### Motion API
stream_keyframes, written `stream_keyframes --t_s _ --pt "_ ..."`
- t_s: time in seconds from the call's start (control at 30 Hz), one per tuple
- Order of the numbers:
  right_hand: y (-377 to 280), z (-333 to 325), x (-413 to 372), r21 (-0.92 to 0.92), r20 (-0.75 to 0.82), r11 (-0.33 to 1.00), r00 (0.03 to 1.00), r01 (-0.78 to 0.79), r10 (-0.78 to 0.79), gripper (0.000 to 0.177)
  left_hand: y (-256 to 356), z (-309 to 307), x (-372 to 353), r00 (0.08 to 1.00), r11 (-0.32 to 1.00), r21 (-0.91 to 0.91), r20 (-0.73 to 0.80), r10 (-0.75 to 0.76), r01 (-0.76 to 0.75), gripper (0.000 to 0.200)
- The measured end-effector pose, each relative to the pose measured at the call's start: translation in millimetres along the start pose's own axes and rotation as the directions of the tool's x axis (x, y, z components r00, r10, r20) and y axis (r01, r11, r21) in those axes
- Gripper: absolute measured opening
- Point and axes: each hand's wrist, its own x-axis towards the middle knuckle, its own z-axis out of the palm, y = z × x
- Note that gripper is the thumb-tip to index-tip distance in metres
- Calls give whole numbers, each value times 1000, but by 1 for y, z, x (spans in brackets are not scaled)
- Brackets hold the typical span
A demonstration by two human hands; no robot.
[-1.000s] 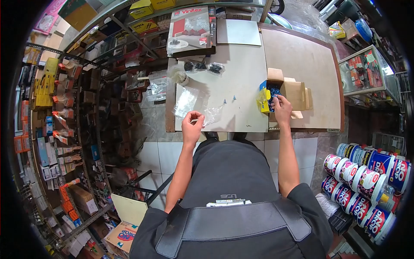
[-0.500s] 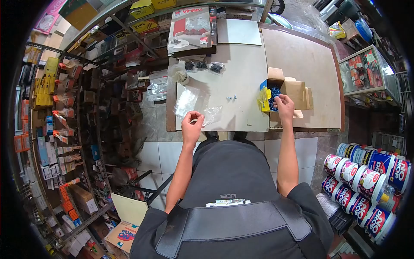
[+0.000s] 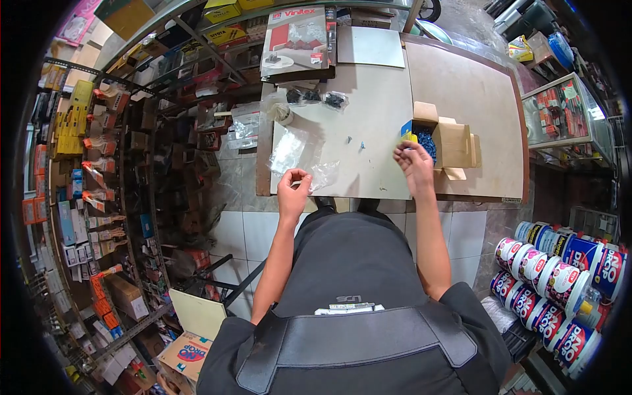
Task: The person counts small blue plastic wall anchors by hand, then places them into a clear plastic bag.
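My left hand (image 3: 293, 192) is closed at the table's front edge, thumb and fingers pinched on a small clear plastic bag (image 3: 324, 175). My right hand (image 3: 416, 170) is raised in front of an open cardboard box (image 3: 454, 141), covering part of its yellow and blue side. Its fingers are curled together, and whatever is between them is too small to make out. Many small blue pieces, like screws or wall plugs (image 3: 426, 140), fill the box. Two small bluish pieces, like screws (image 3: 361, 145), lie on the table between my hands.
More clear bags (image 3: 288, 153) lie left on the table (image 3: 368, 174), beside a cup-like container (image 3: 282, 113). Small bags of black parts (image 3: 335, 100) and a Vinilex box (image 3: 296, 41) sit farther back. Shelves stand left; paint buckets (image 3: 553, 273) are stacked right.
My right hand has come out of the box and moved left to its near-left corner, fingers still curled. My left hand stays on the bag. The view has shifted slightly.
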Motion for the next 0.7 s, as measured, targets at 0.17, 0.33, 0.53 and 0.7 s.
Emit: stream_keyframes --t_s 0.17,0.33,0.53,0.7 --pt "62 9 7 -540 61 840 993 -56 106 21 7 4 -2 1000 1000 -9 11 -9 10 12" --pt "99 16 15 -937 183 289 980 196 -71 26 6 0 -4 1000 1000 -12 11 2 -2 12" --pt "108 37 31 -950 300 34 941 309 -158 30 -1 -7 -9 1000 1000 -6 -19 5 -5 12" --pt "98 37 19 -885 210 370 952 282 -223 26 -1 -10 -14 999 1000 -23 -40 -1 0 11"
